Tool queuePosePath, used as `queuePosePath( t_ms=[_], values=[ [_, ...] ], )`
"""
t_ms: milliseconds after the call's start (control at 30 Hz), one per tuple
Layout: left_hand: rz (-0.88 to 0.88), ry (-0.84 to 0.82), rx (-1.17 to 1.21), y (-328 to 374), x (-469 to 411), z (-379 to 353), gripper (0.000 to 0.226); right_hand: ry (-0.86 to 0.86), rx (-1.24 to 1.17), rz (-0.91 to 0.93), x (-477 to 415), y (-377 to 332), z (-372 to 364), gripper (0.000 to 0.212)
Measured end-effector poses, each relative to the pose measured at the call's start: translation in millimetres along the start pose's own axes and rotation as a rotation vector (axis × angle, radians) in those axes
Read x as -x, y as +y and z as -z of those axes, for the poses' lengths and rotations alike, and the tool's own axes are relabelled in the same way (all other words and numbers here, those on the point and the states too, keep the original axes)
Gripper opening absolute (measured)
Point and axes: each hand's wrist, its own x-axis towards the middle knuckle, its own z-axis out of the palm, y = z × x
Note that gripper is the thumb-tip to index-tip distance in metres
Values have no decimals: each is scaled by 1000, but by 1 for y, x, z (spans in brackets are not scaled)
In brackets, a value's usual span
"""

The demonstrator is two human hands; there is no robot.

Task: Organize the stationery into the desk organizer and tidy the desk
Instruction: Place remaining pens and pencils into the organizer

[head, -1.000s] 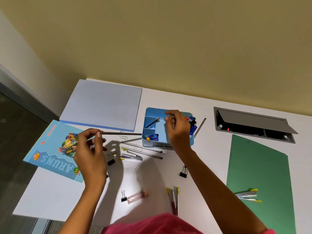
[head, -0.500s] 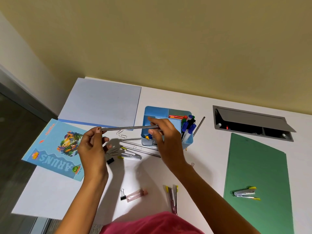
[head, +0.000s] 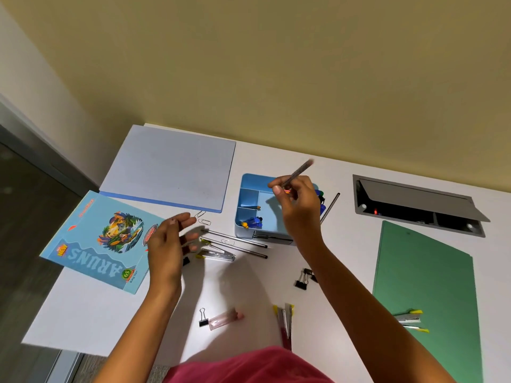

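A right hand (head: 300, 214) covers the right side of the blue desk organizer (head: 250, 197), hiding most of the markers (head: 320, 193) there. The pen (head: 300, 170) it pinches blurs at its upper end. A green folder (head: 423, 272) runs off the view's bottom edge.

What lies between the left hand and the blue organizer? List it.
Head view: paper clips and the ends of two grey pencils, lying on the desk.
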Motion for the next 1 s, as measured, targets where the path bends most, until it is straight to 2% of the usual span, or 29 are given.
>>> queuePosePath(
  t_ms=[200, 400, 600, 767, 867, 933, 1000],
  values=[
    [7, -19, -344, -55, -17, 6, 28, -86, 99, 123, -15, 16, -19, 12],
    [21, -28, -514, -80, -17, 5, 23, -199, 86, -166, -23, 28, -35, 33],
    [-118, -45, -678, -95, -32, -2, 19, -224, 156, -203, -28, 37, -41, 34],
    [-306, -161, -721, -85, -42, -17, 28, -189, 161, -122, -26, 37, -38, 23],
    [-445, -247, -915, -85, -52, -23, 25, -123, 201, 18, -23, 32, -31, 12],
    [-446, -315, -1036, -85, -58, -27, 22, -46, 201, 94, -20, 28, -26, 9],
    [-451, -386, -1158, -85, -62, -33, 30, 40, 226, 124, -16, 26, -22, 10]
  ],
)
